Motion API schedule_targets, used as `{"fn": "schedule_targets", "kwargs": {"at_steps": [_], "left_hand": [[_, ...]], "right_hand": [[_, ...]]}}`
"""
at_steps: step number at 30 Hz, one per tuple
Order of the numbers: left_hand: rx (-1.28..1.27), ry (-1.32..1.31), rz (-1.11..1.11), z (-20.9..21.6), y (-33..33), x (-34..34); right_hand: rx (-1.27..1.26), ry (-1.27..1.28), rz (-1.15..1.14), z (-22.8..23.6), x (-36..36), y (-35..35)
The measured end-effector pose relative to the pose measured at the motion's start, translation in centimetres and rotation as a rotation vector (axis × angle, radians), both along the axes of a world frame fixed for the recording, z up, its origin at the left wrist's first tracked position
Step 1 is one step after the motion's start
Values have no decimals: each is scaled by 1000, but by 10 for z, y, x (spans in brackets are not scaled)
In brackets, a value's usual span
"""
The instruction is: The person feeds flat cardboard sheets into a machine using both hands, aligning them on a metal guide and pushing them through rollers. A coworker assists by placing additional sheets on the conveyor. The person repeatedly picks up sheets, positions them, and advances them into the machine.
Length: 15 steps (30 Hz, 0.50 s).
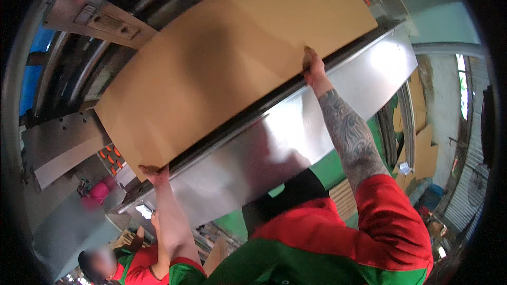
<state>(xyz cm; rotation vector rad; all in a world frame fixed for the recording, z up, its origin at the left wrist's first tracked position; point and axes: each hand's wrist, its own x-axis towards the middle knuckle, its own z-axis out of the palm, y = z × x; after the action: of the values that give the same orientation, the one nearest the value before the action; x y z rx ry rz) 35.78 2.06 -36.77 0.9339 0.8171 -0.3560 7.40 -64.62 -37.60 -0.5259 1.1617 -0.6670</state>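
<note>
A large flat brown cardboard sheet spans the middle of the view, tilted up toward the right. At its lower left corner my left hand grips the near edge, with the thumb on top and the fingers mostly hidden. Farther right along that same edge, my right hand pinches the sheet, its thumb lying on the upper face. Right under both hands runs a dark slot, bordered by a shiny sloped metal panel between the sheet and my body.
Dark rollers and a metal bracket stand behind the sheet at left. Orange parts show beside its left corner. A co-worker is close by at lower left, near a small bright object. Cardboard pieces lean at right.
</note>
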Motion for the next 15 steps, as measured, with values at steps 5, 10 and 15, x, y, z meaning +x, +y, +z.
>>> {"fn": "schedule_targets", "kwargs": {"at_steps": [5, 10, 15], "left_hand": [[41, -68, 77, 7, 0, -7], [-95, -190, 52, -9, -4, -19], [-18, -224, -204, -31, 17, -14]], "right_hand": [[110, -129, -7, 11, -4, 1], [58, -94, -76, 23, 1, 2], [9, 39, 37, 26, -3, 5]]}}
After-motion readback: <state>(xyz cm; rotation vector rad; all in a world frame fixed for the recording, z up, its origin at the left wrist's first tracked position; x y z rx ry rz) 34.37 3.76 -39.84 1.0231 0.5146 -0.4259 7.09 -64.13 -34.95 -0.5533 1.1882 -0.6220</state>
